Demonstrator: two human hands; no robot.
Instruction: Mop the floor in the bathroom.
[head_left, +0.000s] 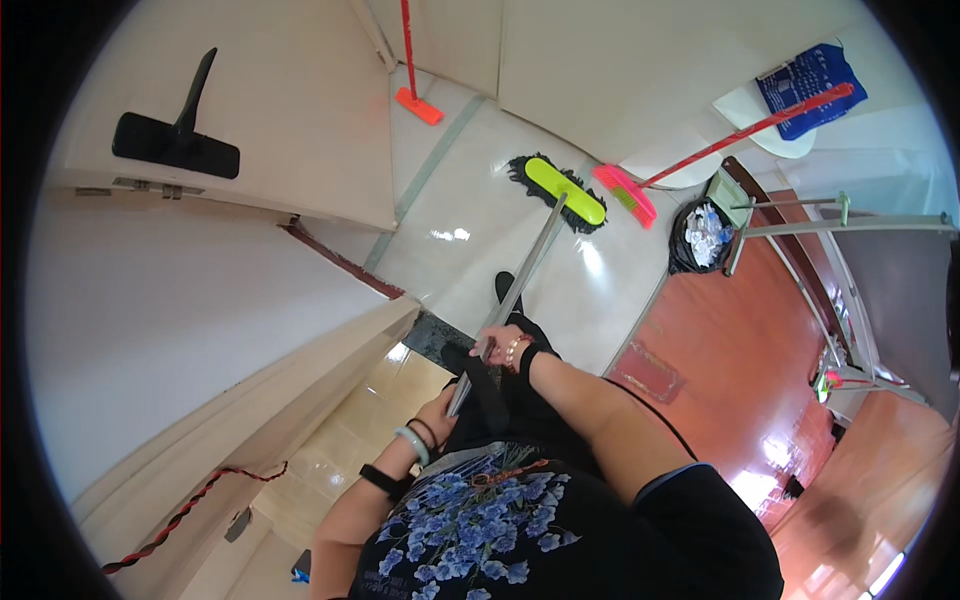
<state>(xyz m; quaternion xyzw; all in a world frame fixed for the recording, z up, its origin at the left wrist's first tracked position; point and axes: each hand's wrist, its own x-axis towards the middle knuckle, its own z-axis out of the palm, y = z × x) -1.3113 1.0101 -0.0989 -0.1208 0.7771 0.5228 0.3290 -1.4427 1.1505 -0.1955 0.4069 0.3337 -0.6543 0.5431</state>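
Observation:
A mop with a lime-green head (pixel 545 180) and dark shaggy fringe lies flat on the white tiled floor ahead of me. Its silver handle (pixel 530 260) slants back toward my body. My right hand (pixel 500 345), with a beaded bracelet, is closed round the handle at waist height. Lower down, near the handle's end, my left hand (pixel 435 415) is closed on it too; a pale bangle and dark bands circle that wrist. To the right of the mop head, a pink broom (pixel 625 195) with a red stick leans toward the upper right.
A black-bagged bin (pixel 700 238) full of crumpled waste stands at the right, beside a pale green dustpan (pixel 728 195). A small orange-red broom (pixel 418 106) stands by the far wall. A door with a black handle (pixel 175 145) is at the left. Reddish flooring (pixel 710 350) lies at right.

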